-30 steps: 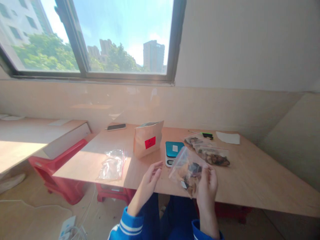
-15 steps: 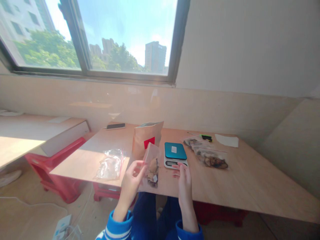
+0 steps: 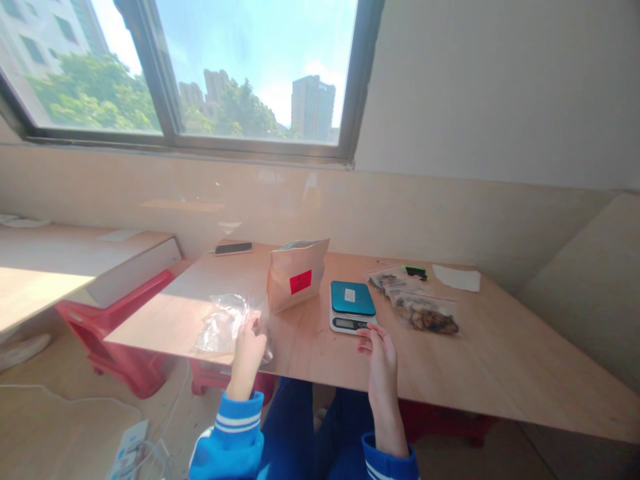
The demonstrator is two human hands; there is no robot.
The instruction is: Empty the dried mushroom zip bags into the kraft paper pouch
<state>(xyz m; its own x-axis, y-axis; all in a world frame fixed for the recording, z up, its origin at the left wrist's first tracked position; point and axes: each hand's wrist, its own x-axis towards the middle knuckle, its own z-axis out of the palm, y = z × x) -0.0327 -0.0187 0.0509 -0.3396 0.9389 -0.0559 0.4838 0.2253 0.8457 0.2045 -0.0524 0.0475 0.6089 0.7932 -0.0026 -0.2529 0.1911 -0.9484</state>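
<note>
Head view: left hand [image 3: 249, 343] low over the near left of the table [image 3: 505, 360], fingers curled in on a small plastic bag [image 3: 269, 348], most of it masked by the hand; its edge and some dark contents show right of the wrist. Right hand [image 3: 380, 347] half open, fingers loosely bent, nothing seen in its grasp; fingertips overlap the front edge of the scale [image 3: 353, 298], contact not certain. Both cuffs blue with white stripes. Beside and partly behind the left hand, clear plastic bags [image 3: 216, 330] with red seal lines, lying flat in sun. Between the hands and farther back, a brown paper pouch [image 3: 278, 290], upright, mouth uppermost, red label [image 3: 301, 282] on its front. Scale just right of it, teal plate bearing only a white sticker [image 3: 350, 295], display dark. Right of the scale, zip bags of dried brown pieces [image 3: 425, 313], overlapping. Behind those, a black and green object [image 3: 415, 272], too small to identify, then white paper [image 3: 457, 278]. Far left edge: phone [image 3: 233, 249], lying flat. Beyond, red stool [image 3: 127, 340], window [image 3: 260, 67] with trees and buildings outside.
</note>
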